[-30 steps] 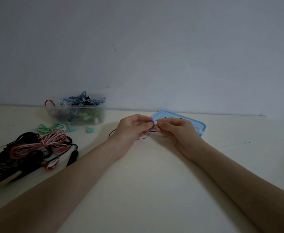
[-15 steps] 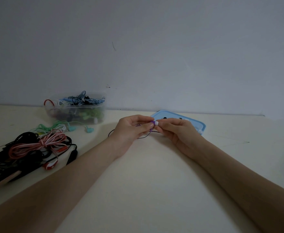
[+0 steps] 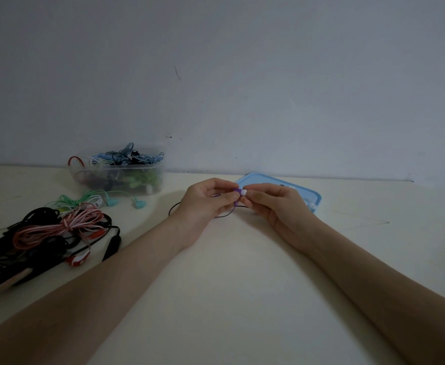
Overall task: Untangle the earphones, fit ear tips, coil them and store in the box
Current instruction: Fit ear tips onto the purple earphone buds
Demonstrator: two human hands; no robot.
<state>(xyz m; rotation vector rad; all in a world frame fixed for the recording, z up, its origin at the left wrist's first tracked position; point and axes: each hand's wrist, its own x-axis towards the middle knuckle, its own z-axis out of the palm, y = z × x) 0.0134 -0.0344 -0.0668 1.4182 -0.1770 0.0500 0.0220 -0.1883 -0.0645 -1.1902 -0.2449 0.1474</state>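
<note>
My left hand [image 3: 207,204] pinches a purple earbud [image 3: 237,191] between thumb and fingers. Against the bud's end sits a small white ear tip [image 3: 244,192], pinched by the fingertips of my right hand [image 3: 276,206]. The two hands meet above the table, in front of the blue lid [image 3: 311,196]. The earphone's dark thin cable [image 3: 224,215] loops on the table under and behind my left hand. A clear plastic box [image 3: 121,177] holding several coloured earphones stands at the back left by the wall.
A heap of tangled earphones [image 3: 58,230] lies at the left: black cables, a red-and-white coil, a red earbud. A mint-green set [image 3: 89,200] with teal buds lies in front of the box. A few small white ear tips [image 3: 311,205] lie on the lid.
Both hands stay pressed together at the earbud with only slight finger movement. Nothing else has moved.
</note>
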